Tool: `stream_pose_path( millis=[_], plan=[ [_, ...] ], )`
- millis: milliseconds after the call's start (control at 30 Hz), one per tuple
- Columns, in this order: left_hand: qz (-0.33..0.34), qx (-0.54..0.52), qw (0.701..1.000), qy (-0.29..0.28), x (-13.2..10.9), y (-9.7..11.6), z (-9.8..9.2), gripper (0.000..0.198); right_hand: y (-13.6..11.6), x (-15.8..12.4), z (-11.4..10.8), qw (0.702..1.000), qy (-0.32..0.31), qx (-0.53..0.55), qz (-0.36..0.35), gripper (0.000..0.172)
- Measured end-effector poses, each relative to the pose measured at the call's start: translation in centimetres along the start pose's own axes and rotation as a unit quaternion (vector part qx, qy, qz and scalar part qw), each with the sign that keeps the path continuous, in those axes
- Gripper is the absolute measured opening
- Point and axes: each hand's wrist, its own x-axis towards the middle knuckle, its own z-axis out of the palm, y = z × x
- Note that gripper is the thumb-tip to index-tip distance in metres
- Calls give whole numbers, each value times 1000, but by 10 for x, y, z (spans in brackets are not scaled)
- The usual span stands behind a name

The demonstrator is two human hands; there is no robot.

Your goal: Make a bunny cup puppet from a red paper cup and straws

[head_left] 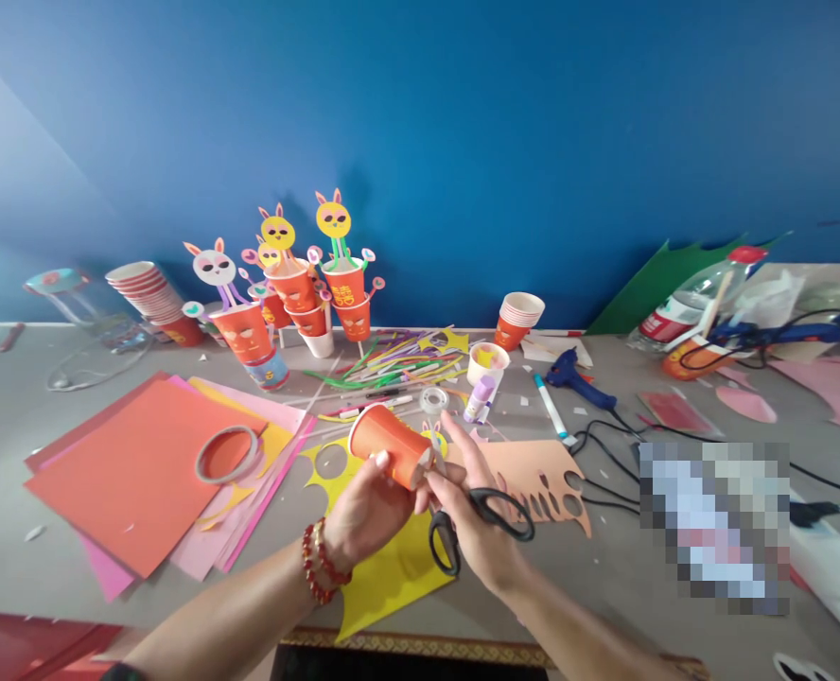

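An orange-red paper cup (390,443) lies tilted in my left hand (367,509), its mouth facing up and left and its base toward the right. Bead bracelets circle that wrist. My right hand (482,537) grips a pair of scissors (478,499) with black handle loops, and its fingers are at the cup's base. Part of the blade shows beside the base; whether it cuts into the cup cannot be made out. Under both hands lies a yellow sheet (392,577) with cut-out edges. A peach sheet (530,463) with holes is just beyond my right hand.
Rabbit-faced cup figures (250,331) stand at the back left, near stacked cups (143,293). Coloured paper sheets (143,454) with a tape roll (203,463) lie left. Pipe cleaners (392,364), a glue stick (478,397) and a blue glue gun (582,383) with black cables lie beyond my hands.
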Motion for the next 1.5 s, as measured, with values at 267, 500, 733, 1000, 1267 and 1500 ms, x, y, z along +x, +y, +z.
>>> stream_pose_path(
  millis=[267, 500, 733, 1000, 1267, 1500],
  plan=[
    [-3, -36, 999, 27, 0, -4, -4, 28, -3, 2, -9, 993, -51, -91, -59, 63],
    [-10, -73, 993, 95, 3, -7, -15, 25, -3, 12, -21, 883, -86, -370, -275, 71],
    [-14, -67, 994, 89, 1, -6, -9, 22, 3, 14, -23, 894, -97, -321, -298, 72],
    [33, 14, 999, 31, -2, -8, 0, 29, -3, 2, -6, 997, -43, -30, -55, 60],
    [39, 18, 999, 2, -1, -8, -4, 32, -4, 5, -1, 997, -3, 66, 28, 59],
    [25, -80, 996, 35, 0, -8, -12, 18, 2, 7, -19, 968, -63, -207, -129, 62]
  ],
)
